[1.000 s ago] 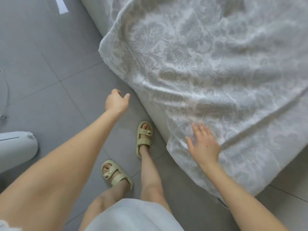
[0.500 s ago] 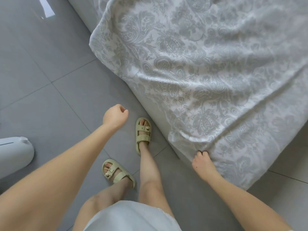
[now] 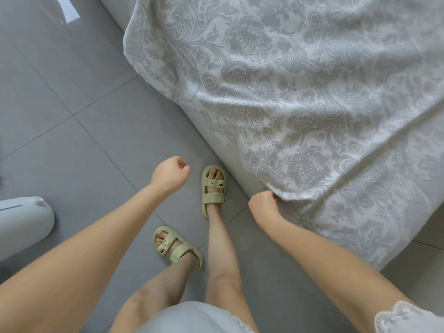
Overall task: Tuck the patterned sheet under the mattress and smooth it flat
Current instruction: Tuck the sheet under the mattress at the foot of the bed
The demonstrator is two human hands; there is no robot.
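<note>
The patterned sheet (image 3: 300, 97), white with a grey floral print, lies wrinkled over the mattress and hangs down its near side. A strip of bare white mattress (image 3: 240, 179) shows below the sheet's edge. My right hand (image 3: 263, 204) grips the sheet's hanging edge in a fist at the mattress side, bunching the cloth there. My left hand (image 3: 169, 175) hovers over the floor left of the bed, fingers curled, holding nothing.
Grey floor tiles (image 3: 72, 140) surround the bed. My feet in pale green sandals (image 3: 212, 188) stand close to the mattress side. A white rounded appliance (image 3: 21, 222) sits on the floor at the left edge.
My right hand went from lying flat on the sheet to gripping its lower edge in a fist. My left hand curled and drew back a little. The view moved closer to the bed.
</note>
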